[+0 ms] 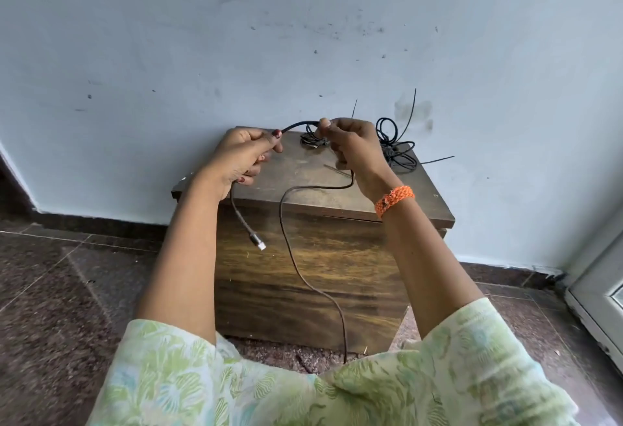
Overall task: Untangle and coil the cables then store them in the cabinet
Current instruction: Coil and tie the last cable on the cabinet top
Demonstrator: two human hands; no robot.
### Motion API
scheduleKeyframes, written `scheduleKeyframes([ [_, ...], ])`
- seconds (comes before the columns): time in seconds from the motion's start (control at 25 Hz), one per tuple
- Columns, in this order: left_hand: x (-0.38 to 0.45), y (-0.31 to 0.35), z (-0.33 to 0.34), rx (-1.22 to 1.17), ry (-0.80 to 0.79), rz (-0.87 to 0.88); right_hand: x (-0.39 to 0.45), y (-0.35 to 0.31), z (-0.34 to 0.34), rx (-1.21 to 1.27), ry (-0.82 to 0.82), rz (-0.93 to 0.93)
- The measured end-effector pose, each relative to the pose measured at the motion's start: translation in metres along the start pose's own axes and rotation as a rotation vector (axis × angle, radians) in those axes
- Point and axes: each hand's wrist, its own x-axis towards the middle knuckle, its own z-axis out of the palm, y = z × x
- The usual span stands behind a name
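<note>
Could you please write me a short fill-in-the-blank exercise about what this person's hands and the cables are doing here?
1. Both hands grip one dark ____ stretched between them.
2. Its silver connector end dangles below the ____ hand.
3. A woven orange band sits on the ____ wrist.
4. More black tangled cables lie on top of the brown wooden ____.

Missing words: cable; left; right; cabinet

Not seeing any readable text anywhere here, honestly. No labels, brand marks, numbers or signs are showing up on anything in the shot, and nothing is looking like print that is just too small or blurry to make out.
</note>
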Motion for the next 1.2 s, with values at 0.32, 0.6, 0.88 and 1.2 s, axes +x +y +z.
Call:
scheduleKeyframes([
  [0.32,0.000,0.001,0.002,-0.088,0.101,0.036,0.003,-0.001,-0.011,-0.095,0.082,0.108],
  [0.6,0.002,0.000,0.017,-0.141,0.003,0.053,-0.003,-0.007,0.008,-0.239,-0.239,0.029],
  [0.88,0.006,-0.005,-0.002,-0.478,0.079,-0.097,0.012,-0.010,-0.025,-0.499,0.270,-0.065],
  [1.2,-0.002,0.003,-0.014,-0.699,-0.084,-0.222,0.003,-0.025,-0.032,-0.641,0.598,-0.062],
])
